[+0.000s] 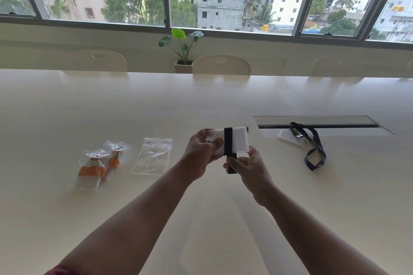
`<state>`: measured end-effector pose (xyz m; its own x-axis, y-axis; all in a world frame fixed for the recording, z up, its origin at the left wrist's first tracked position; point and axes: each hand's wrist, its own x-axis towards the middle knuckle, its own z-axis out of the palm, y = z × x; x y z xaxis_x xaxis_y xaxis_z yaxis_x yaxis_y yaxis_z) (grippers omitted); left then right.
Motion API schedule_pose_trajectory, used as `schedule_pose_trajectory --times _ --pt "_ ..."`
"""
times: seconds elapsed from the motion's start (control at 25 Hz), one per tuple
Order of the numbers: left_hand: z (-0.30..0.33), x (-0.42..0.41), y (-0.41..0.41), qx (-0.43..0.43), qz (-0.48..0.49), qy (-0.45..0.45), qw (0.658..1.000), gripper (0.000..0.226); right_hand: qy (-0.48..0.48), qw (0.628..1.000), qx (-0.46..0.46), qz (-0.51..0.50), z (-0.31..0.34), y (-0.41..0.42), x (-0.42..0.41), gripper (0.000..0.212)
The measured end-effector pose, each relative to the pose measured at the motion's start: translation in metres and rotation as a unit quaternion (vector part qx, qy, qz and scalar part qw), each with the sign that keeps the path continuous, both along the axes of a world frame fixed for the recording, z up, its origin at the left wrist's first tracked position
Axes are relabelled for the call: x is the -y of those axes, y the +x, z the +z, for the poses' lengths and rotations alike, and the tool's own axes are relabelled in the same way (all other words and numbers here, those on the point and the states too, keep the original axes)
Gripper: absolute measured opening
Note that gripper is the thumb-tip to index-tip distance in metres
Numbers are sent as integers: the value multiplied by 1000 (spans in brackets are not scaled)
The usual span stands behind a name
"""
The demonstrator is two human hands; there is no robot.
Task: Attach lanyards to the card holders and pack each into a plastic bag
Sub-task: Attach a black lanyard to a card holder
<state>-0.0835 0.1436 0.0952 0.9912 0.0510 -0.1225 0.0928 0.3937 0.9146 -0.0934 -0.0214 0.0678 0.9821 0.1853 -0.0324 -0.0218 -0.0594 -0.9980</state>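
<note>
I hold a white card holder (239, 140) above the table's middle, with a black lanyard (228, 142) wound around it. My left hand (202, 154) grips the holder's left end. My right hand (248, 166) pinches the lanyard's loose end just below the holder. An empty clear plastic bag (153, 156) lies flat on the table to the left. Further left lie two packed bags (98, 164) holding card holders with orange lanyards. On the right, another clear card holder (289, 136) lies with a dark lanyard (314, 149) clipped to it.
A long cream table (201, 219) fills the view. A recessed cable hatch (321, 124) sits at the right, partly under the dark lanyard. Chairs (221, 65) and a potted plant (183, 51) stand beyond the far edge, below the windows.
</note>
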Motion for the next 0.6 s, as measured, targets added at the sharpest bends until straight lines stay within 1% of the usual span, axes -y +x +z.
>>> schedule_pose_trajectory --times 0.08,0.12,0.2,0.32,0.4,0.44,0.56,0.6 --pt "-2 2 1 -11 34 6 999 21 -40 999 -4 -11 -2 -3 -4 28" --pt "-3 3 1 -15 53 4 998 21 -45 999 -6 -10 -4 -5 -5 28" --pt "-4 3 2 -18 90 4 996 20 -15 1000 -3 -12 -6 -11 -9 31" --pt "-7 4 2 6 134 69 988 19 18 999 18 -23 -8 -18 -15 40" --pt "-9 6 2 30 156 121 980 20 24 999 18 -22 -8 -19 -19 40" --pt "-11 6 1 40 165 146 975 22 32 999 17 -17 -6 -19 -21 35" --pt "-14 5 -1 66 175 212 959 23 55 998 22 4 3 -15 -22 9" --pt "-15 5 -2 78 175 241 951 23 66 998 22 9 7 -13 -21 7"
